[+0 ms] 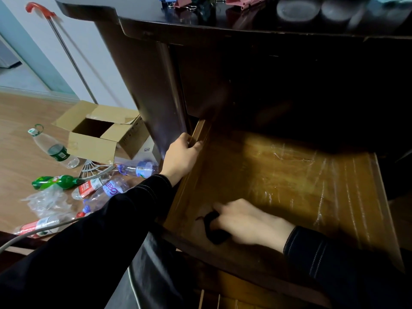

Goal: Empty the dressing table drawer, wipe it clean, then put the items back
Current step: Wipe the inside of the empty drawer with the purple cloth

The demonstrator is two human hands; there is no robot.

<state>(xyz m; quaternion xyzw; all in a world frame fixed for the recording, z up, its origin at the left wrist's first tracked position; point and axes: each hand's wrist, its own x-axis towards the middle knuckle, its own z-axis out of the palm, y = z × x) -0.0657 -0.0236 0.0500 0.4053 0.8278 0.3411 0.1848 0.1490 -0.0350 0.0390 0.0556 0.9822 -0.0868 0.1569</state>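
Head view: left hand grips the left wall of the open drawer, while right hand curls its fingers round a small dark item (blurred, maybe a cloth) at its fingertips, long axis near-to-far, well apart from the left hand.

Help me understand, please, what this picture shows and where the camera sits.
No machine here: a person works with bare hands, and the single picture comes from a camera worn on their head, looking down. The left hand grips the left wall of the open drawer. The right hand lies over a small dark thing near the drawer's front left corner; blur hides whether it grips it. The lit drawer floor shows a shiny lining. On the tabletop above stand binder clips and round containers; bottles and a cardboard box lie on the floor.
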